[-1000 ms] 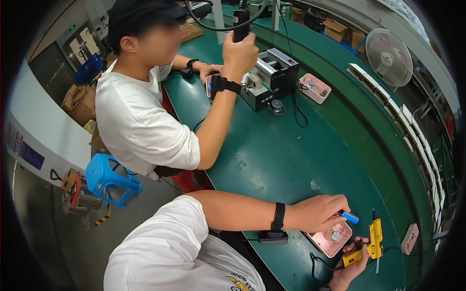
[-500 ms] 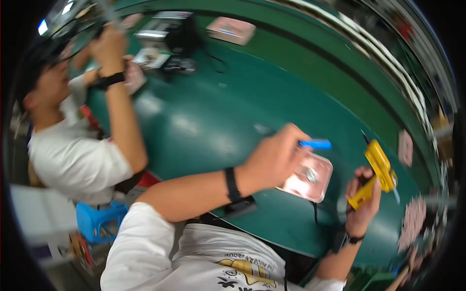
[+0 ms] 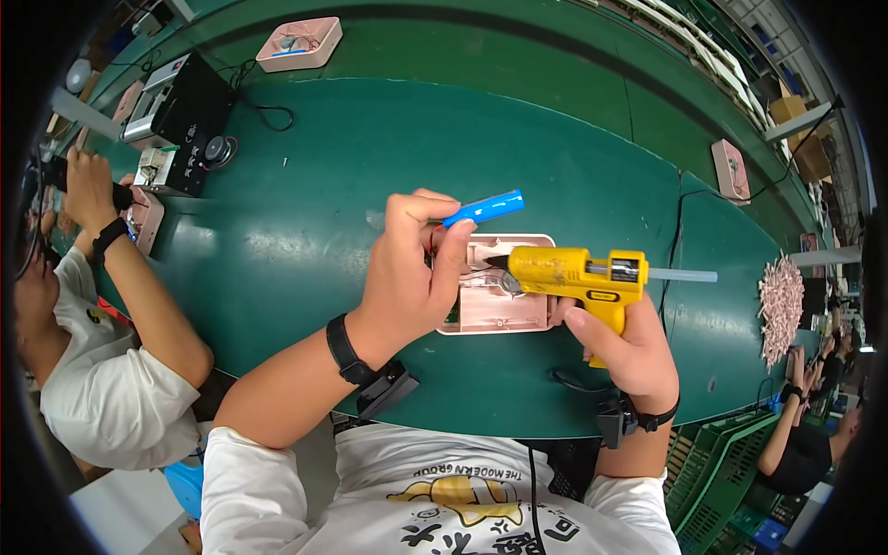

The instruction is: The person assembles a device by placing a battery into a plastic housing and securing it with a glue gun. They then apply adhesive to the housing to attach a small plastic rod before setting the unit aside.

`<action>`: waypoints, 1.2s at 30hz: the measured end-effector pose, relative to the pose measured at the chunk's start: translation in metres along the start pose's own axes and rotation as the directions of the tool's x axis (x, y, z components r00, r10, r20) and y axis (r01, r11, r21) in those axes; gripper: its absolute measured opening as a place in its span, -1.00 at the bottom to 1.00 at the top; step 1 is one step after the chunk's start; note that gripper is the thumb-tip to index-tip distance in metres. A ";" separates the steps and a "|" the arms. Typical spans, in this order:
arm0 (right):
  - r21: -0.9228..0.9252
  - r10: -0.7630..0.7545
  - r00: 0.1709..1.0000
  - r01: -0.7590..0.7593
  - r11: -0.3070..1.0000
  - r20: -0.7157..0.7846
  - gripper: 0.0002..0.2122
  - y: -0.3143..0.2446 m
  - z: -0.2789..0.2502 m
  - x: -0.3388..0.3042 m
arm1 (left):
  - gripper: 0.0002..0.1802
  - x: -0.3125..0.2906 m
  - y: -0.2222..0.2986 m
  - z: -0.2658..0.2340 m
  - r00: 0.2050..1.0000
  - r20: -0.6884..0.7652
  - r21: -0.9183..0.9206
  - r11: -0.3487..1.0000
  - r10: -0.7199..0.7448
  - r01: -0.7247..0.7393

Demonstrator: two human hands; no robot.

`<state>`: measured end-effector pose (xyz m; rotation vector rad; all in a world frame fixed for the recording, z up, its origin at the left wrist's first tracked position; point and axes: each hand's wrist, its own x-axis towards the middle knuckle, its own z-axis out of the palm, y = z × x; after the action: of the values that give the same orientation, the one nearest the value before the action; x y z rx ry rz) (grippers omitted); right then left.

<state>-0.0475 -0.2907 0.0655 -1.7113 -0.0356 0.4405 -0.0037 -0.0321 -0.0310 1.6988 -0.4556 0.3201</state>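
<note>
Between thumb and fingers, my left hand [image 3: 421, 264] pinches a blue cylindrical battery [image 3: 486, 208], held tilted above the far edge of a pink plastic housing [image 3: 506, 321]. My right hand [image 3: 629, 347] is wrapped around the handle of a yellow glue gun [image 3: 573, 273]. A pale glue stick [image 3: 684, 275] pokes from the gun's rear. The gun's dark nozzle points left, over the open housing and close to the left fingers. Wires and a small round part show inside the housing, partly hidden by the gun and my left hand.
Another pink housing [image 3: 301, 48] lies at the far left, and one more [image 3: 731, 171] at the right. A black machine [image 3: 180, 120] stands near a co-worker [image 3: 120, 370] on the left. Many small pink pieces [image 3: 782, 310] are heaped at the right. Green crates [image 3: 721, 467] stand below the table edge.
The glue gun has swung left from beside the housing to above it, its nozzle turning from away to leftward. The battery stays in my left hand. My view has shifted.
</note>
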 end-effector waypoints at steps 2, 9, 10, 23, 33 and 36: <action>-0.149 0.057 0.998 -0.053 0.987 0.024 -0.72 -0.005 0.004 0.002 | -0.77 0.001 0.000 -0.002 1.000 -0.005 0.024 1.000 -0.003 0.003; -0.246 0.006 0.999 0.005 0.969 0.043 -0.73 -0.013 0.003 0.012 | -0.80 0.004 0.005 0.012 1.000 0.021 0.031 0.999 -0.011 0.010; -0.255 0.027 0.998 -0.013 0.967 0.052 -0.73 -0.014 0.003 0.012 | -0.81 0.004 0.006 0.012 0.999 0.029 0.036 0.999 -0.016 0.015; -0.261 0.038 0.998 -0.022 0.965 0.059 -0.72 -0.015 0.017 0.010 | -0.84 0.003 0.003 0.000 1.000 0.025 0.049 0.999 -0.016 0.015; -0.148 0.125 0.976 -0.152 0.977 -0.179 -0.72 0.004 -0.008 -0.014 | -0.80 0.007 0.011 -0.002 0.999 0.003 0.066 0.997 -0.033 0.033; -0.165 0.150 0.965 -0.187 0.968 -0.214 -0.71 0.005 -0.009 -0.018 | -0.80 0.009 0.018 -0.004 0.999 0.027 0.122 0.992 -0.019 0.015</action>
<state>-0.0621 -0.3050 0.0664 -1.9424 0.2246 0.3987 -0.0040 -0.0314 -0.0104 1.8270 -0.4495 0.3176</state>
